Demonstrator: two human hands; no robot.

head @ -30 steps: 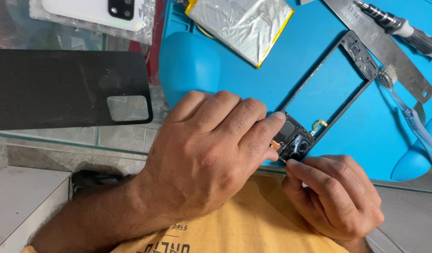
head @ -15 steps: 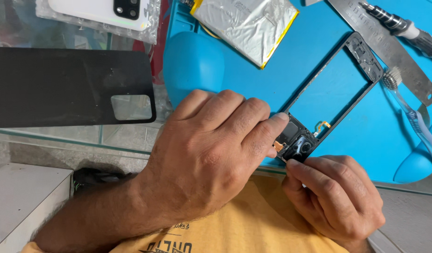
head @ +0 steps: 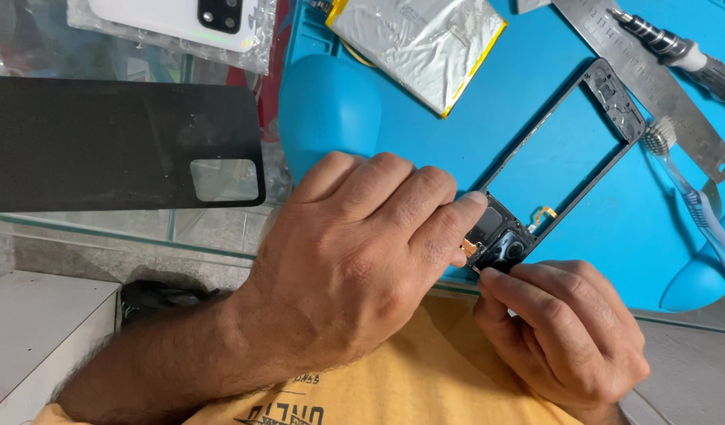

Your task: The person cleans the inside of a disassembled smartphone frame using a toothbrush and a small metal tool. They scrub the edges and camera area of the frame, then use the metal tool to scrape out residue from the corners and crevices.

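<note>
Between both hands (head: 362, 260) (head: 563, 330): black phone frame (head: 610, 98).

This is a phone repair bench, the counter of a small workshop or repair shop. A blue silicone work mat (head: 614, 236) covers the right of the frame and lies on a glass counter top (head: 103, 228), whose edge runs across the middle left. Loose phone parts are spread about: a silver battery pack (head: 417, 47) with yellow edging at top centre, a black back cover (head: 103, 142) with a camera cut-out at left, a white back cover in a clear bag (head: 166, 20) at the upper left, and a bare black phone frame (head: 606, 102) on the mat. Tools lie at the upper right: a steel ruler (head: 653, 86), a precision screwdriver (head: 677, 51) and a toothbrush (head: 685, 181).
</note>
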